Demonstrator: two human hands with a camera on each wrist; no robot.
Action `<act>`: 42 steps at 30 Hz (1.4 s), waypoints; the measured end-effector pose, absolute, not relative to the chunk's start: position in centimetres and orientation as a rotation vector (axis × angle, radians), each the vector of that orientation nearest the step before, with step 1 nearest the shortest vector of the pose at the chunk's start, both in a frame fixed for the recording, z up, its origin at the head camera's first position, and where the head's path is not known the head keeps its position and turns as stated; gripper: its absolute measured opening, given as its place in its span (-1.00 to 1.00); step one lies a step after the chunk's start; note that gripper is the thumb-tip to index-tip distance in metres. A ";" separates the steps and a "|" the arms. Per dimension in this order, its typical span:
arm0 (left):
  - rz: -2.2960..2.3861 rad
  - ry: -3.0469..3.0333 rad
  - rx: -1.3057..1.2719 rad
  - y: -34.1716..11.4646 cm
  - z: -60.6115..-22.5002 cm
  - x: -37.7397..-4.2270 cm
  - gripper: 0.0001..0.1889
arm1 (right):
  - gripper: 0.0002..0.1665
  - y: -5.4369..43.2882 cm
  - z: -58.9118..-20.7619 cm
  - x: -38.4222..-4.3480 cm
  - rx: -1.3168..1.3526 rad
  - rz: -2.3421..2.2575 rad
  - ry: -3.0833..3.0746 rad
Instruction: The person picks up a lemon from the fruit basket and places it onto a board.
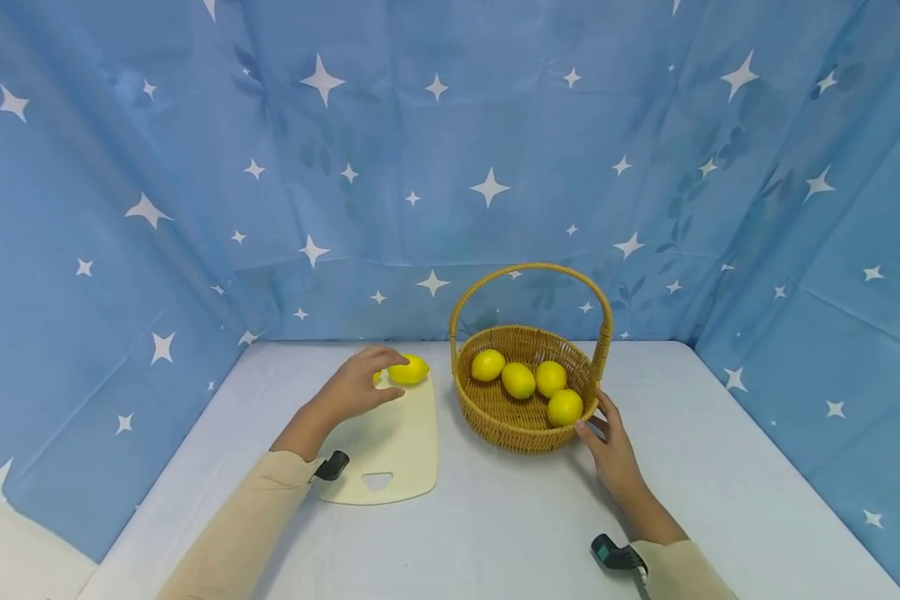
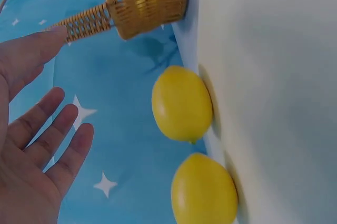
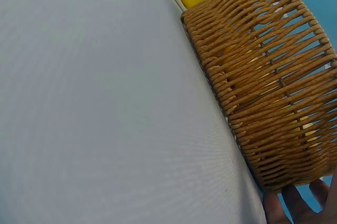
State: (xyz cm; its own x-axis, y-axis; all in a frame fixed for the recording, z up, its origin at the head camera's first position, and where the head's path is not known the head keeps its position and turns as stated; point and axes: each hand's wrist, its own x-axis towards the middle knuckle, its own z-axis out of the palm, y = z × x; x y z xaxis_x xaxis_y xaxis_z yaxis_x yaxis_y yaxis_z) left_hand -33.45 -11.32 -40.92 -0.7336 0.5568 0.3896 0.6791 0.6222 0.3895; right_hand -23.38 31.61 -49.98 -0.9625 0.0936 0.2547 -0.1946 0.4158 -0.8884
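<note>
My left hand (image 1: 362,385) hovers over the far part of a cream cutting board (image 1: 390,442), its fingers and thumb spread apart with nothing between them. Two lemons lie at the board's far end: one lemon (image 1: 409,369) shows beside the fingertips, the other is mostly hidden behind the hand. In the left wrist view both lemons (image 2: 182,104) sit apart from the fingers. At the right, my right hand (image 1: 613,446) holds the side of a round wicker basket (image 1: 521,437), thumb at the rim and fingers against the outer wall. Several lemons (image 1: 518,381) rest inside it.
The basket's tall arched handle (image 1: 532,267) stands upright. Basket and board sit side by side on a white table (image 1: 495,533). A blue curtain (image 1: 450,167) with white stars hangs behind the table and along both sides.
</note>
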 end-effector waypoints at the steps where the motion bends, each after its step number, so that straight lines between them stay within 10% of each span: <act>1: -0.764 -2.604 -1.036 -11.0 -40.9 -33.3 -0.50 | -0.11 31.6 -50.0 -23.4 0.090 1.567 -2.409; 42: -0.366 -2.649 -1.603 9.0 -40.6 -32.3 -0.47 | -0.13 30.1 -46.4 -21.7 0.062 1.660 -2.415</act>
State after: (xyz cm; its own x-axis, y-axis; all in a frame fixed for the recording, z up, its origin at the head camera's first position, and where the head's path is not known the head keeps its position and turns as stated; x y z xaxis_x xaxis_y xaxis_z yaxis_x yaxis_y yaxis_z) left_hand -32.29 8.98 -40.56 -0.4710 0.8708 0.1409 0.8764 0.4437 0.1872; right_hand -21.66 30.14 -46.42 -0.9770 0.0841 0.1958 -0.1527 0.3649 -0.9185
